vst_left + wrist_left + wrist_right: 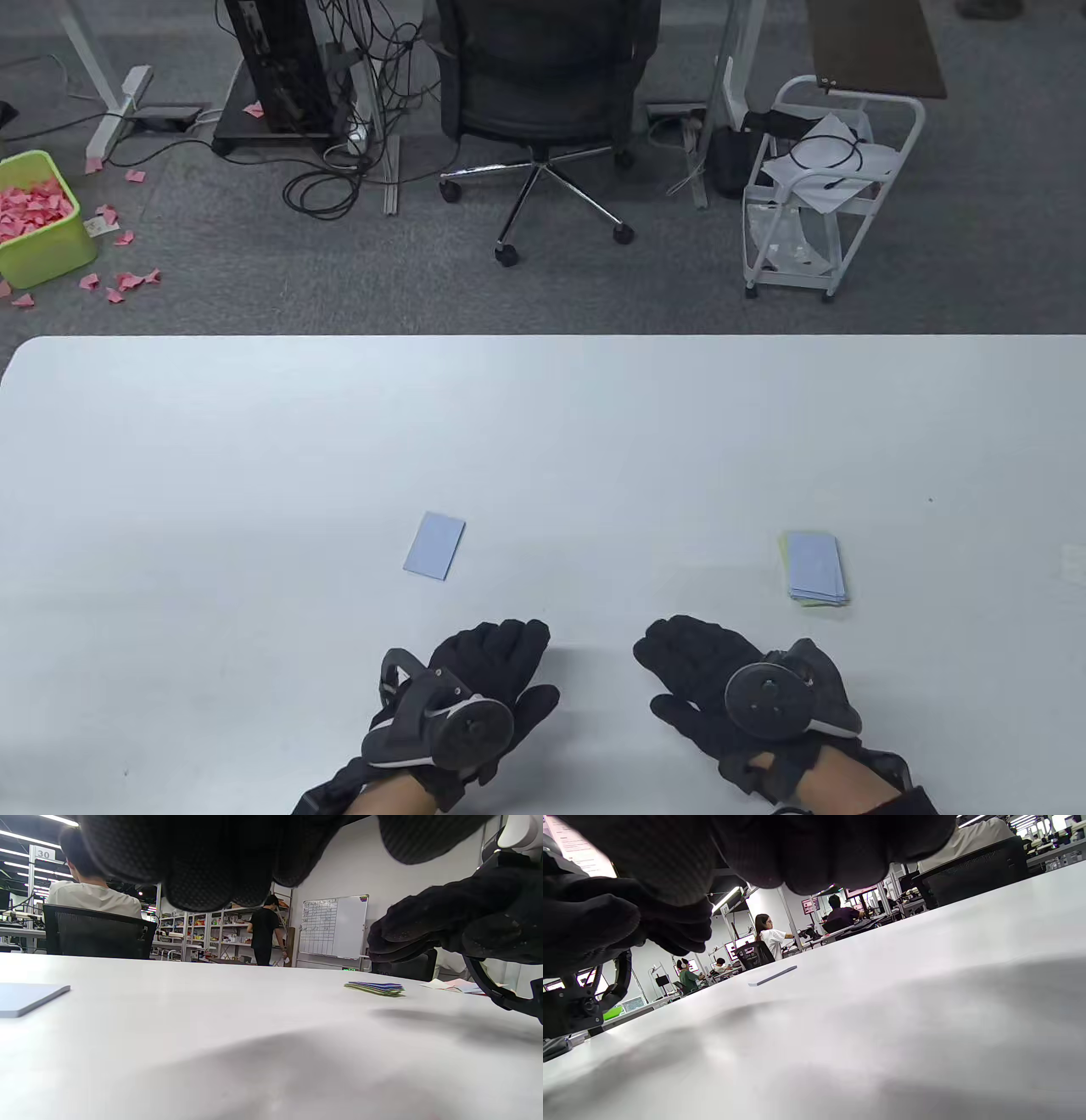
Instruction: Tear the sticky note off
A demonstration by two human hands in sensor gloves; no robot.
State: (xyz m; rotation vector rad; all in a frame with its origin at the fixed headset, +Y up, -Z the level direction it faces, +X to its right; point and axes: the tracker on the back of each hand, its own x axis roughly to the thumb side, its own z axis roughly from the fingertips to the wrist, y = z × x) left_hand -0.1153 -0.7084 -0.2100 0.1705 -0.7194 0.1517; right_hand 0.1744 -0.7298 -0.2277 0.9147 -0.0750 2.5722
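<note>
A light blue sticky note pad (434, 546) lies flat on the white table (254, 441), just beyond my left hand (501, 649). It also shows in the left wrist view (25, 998) and the right wrist view (773, 976). My left hand rests palm down on the table, empty, a short way from the pad. My right hand (679, 649) also rests palm down, empty. A small stack of loose notes (814, 569), blue on top with green beneath, lies beyond and right of the right hand; it also shows in the left wrist view (375, 988).
More paper lies at the table's right edge (1073, 564). Beyond the far edge, on the floor, are a green bin (38, 221) of crumpled pink notes, an office chair (543, 102) and a white cart (814, 187).
</note>
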